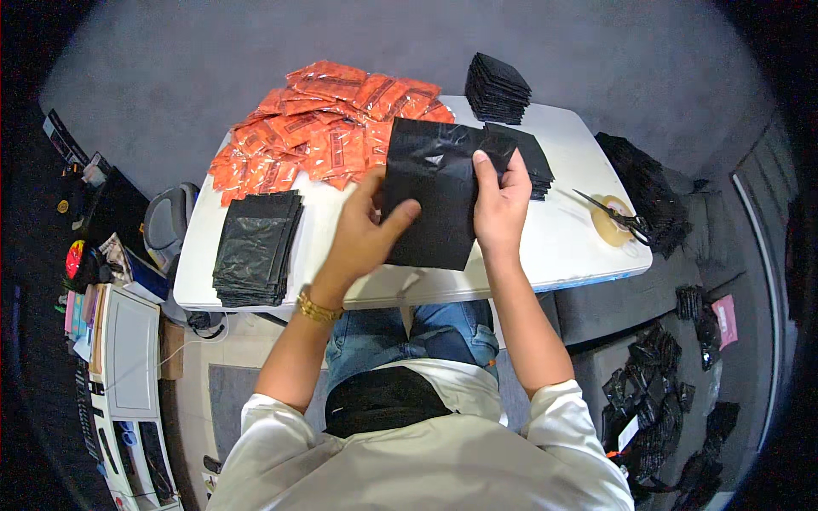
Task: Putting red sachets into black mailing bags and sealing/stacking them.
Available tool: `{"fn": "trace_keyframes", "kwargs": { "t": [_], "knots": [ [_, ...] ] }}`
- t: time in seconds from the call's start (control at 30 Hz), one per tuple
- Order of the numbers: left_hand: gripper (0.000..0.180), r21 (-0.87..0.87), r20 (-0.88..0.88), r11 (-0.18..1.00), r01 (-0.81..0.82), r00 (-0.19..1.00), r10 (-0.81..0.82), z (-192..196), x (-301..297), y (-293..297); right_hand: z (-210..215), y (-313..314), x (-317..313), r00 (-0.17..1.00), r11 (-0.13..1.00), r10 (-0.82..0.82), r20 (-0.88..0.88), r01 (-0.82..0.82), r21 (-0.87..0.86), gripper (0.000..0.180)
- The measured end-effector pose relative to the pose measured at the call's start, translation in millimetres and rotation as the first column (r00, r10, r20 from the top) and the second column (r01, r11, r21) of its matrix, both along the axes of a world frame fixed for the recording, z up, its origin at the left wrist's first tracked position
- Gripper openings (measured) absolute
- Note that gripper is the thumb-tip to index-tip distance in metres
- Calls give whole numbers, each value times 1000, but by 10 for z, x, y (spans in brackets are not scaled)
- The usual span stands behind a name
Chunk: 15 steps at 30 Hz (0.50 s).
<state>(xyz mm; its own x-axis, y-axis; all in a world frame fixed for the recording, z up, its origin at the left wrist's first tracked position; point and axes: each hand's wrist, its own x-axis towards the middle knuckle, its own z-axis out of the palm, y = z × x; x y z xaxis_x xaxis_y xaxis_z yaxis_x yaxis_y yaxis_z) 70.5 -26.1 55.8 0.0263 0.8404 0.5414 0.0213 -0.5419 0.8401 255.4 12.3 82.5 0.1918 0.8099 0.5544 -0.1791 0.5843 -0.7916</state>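
A flat black bag [434, 200], glossy near its top edge, is held up over the table between my two hands. My left hand [362, 226] grips its left side, thumb across the front and the other fingers partly hidden. At the upper right edge, my right hand [501, 204] pinches the bag with the thumb in front. Behind the bag lies a heap of orange plastic packets [332, 102] with dark print. To the left of my left hand sits a stack of black plastic bags [254, 251]. Partly covered by my right hand is another black stack [530, 162].
The white table [575, 243] ends just in front of my legs. A taller black stack [496, 89] stands at its far edge. Scissors [622, 220] lie over a tape roll [609, 223] at the right. More black bags [643, 196] rest on the grey sofa [609, 305].
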Motion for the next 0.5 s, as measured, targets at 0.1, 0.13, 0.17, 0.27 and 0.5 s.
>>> {"fn": "trace_keyframes", "kwargs": {
  "t": [0.1,0.13,0.17,0.27,0.5],
  "knots": [
    [31,-78,-160,982,-170,975,157,-227,61,-277,62,-13,50,1000,1000,-9,-6,9,-29,13],
    [31,-167,-218,957,-239,955,201,-272,79,-352,59,4,64,1000,1000,-14,12,14,-4,12],
    [31,-167,-218,956,-240,955,202,-407,56,-368,59,-9,41,1000,1000,-13,12,13,-4,12],
    [38,69,-266,941,-331,903,337,-715,-89,-352,75,3,5,1000,998,-27,5,27,54,12],
    [31,39,115,993,-109,988,104,-56,-235,2,23,19,70,995,996,72,67,-76,48,14]
  ]
}}
